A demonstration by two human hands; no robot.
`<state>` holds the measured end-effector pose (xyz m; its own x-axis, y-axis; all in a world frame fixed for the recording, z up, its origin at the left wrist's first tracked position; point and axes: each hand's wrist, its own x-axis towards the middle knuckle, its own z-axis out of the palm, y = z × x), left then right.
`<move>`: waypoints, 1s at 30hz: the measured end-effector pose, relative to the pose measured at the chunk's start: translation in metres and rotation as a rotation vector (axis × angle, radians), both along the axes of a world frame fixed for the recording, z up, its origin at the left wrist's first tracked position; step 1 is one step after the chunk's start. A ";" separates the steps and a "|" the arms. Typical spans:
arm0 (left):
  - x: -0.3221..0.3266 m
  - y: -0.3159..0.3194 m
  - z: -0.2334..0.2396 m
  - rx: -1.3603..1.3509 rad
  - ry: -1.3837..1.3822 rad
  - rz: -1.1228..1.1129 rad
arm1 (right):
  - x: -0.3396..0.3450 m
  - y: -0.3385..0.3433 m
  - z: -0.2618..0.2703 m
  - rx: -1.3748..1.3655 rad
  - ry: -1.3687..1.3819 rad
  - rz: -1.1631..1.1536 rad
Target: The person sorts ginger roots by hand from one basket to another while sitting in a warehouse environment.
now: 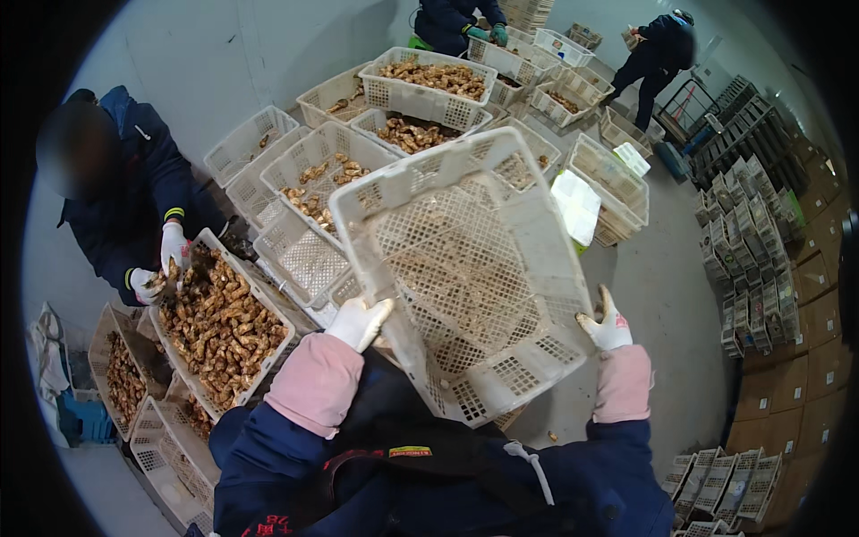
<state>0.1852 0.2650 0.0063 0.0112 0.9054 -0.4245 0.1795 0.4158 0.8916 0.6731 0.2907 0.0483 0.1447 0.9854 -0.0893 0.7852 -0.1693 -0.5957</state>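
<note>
An off-white perforated plastic crate (pixel 463 268) is held tilted before my chest, its open top facing me; the mesh bottom carries brownish dirt and no roots. My left hand (pixel 359 322), in a white glove, grips the crate's left rim. My right hand (pixel 606 321), also gloved in white, is at the crate's right side with thumb and fingers spread; whether it bears on the wall I cannot tell. Left of my left arm stands a crate full of knobbly brown roots or tubers (pixel 221 329). Behind the held crate is a crate with a few such roots (pixel 322 178).
A co-worker (pixel 127 188) handles roots at the left; another person (pixel 460 27) sits at the back, and a third (pixel 654 60) stands farther right. Filled crates (pixel 429 80) crowd the back. White foam boxes (pixel 576 205), stacked crates (pixel 745 248) and cardboard boxes (pixel 815 322) stand at the right.
</note>
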 end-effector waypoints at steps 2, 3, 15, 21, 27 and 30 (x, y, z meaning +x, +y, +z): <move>0.013 0.010 0.009 0.075 0.088 -0.060 | 0.024 0.016 -0.019 -0.085 -0.001 0.166; 0.023 0.010 0.031 0.123 -0.139 0.035 | 0.025 0.017 -0.016 -0.105 -0.164 0.148; 0.037 -0.024 -0.048 0.206 -0.477 0.180 | 0.024 0.220 -0.007 0.278 0.108 -0.200; 0.050 -0.005 -0.047 0.113 -0.521 0.158 | 0.020 0.369 -0.019 0.107 -0.355 -0.430; 0.047 -0.001 -0.022 -0.065 -0.520 0.121 | 0.008 0.453 -0.107 0.019 -0.053 -0.391; 0.043 0.005 -0.027 -0.082 -0.546 0.013 | 0.014 0.467 -0.141 -0.048 -0.438 -0.413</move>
